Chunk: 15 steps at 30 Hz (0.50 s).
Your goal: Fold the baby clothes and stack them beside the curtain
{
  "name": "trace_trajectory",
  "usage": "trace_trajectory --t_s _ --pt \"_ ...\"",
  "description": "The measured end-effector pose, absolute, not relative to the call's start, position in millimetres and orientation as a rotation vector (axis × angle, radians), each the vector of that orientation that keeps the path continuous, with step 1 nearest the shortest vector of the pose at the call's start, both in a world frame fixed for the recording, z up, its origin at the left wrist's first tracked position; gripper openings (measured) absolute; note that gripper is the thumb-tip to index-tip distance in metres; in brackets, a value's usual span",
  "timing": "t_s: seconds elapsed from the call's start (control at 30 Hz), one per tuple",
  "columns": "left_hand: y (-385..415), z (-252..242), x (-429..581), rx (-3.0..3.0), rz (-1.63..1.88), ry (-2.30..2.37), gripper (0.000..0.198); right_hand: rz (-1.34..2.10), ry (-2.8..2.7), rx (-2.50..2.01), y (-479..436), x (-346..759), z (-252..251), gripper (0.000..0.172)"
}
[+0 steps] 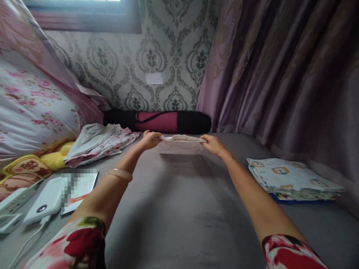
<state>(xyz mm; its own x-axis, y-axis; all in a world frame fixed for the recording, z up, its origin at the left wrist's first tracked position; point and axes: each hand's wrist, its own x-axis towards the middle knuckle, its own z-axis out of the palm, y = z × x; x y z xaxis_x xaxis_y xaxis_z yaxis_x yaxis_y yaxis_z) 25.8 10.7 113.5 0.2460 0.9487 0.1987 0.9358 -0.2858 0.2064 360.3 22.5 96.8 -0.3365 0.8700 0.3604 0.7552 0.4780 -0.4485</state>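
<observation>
Both arms reach far forward over the grey sheet (168,224). A pale, folded piece of cloth (182,145) with faint small marks is stretched between my hands, its lower edge seemingly just above the sheet. My left hand (151,139) pinches its left corner, and a pale bangle circles that forearm. At the opposite corner, my right hand (213,144) is closed on the cloth with the thumb on top. What kind of cloth item it is cannot be made out.
Folded patterned cloths (291,175) are stacked at right. At left lie a crumpled garment (103,142), a phone (81,188), a white power bank (46,201) with a cable, a power strip (17,200) and a yellow plush (57,158). A long red-and-black bag (157,121) lies against the wall.
</observation>
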Motion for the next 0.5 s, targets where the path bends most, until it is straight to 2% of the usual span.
trace_trajectory --t_s 0.1,0.2,0.5 --pt "-17 91 21 2.460 0.267 1.682 0.024 0.382 -2.272 -1.297 -5 369 72 0.025" --pt "-45 71 16 2.416 0.256 1.568 0.025 0.465 -2.358 -1.262 -33 377 50 0.026" --pt "-88 43 18 2.406 0.249 1.551 0.034 0.267 -2.584 -1.156 -66 385 16 0.028"
